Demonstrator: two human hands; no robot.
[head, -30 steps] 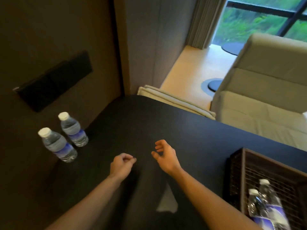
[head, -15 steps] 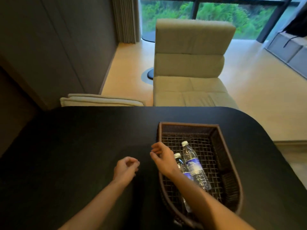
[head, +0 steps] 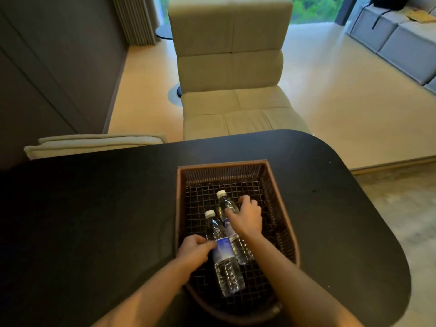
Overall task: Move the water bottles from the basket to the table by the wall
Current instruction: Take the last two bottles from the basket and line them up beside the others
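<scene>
A brown wicker basket [head: 279,199] sits on the black table [head: 94,220]. Two clear water bottles with white caps and blue labels lie side by side inside it. My left hand [head: 194,252] touches the label of the nearer bottle [head: 225,258], fingers curling on its left side. My right hand [head: 246,217] lies over the middle of the farther bottle [head: 226,206], fingers wrapping it. Both bottles rest on the basket's mesh floor.
A beige padded chair [head: 231,74] stands beyond the table's far edge. A folded beige cushion [head: 94,143] lies at the table's left rear. The dark wall [head: 47,67] is on the left, a grey sofa [head: 401,31] at the far right. The table's rounded end curves right.
The view has swung right from the wall side to the basket. Both hands moved from above the bare table into the basket and onto the two bottles.
</scene>
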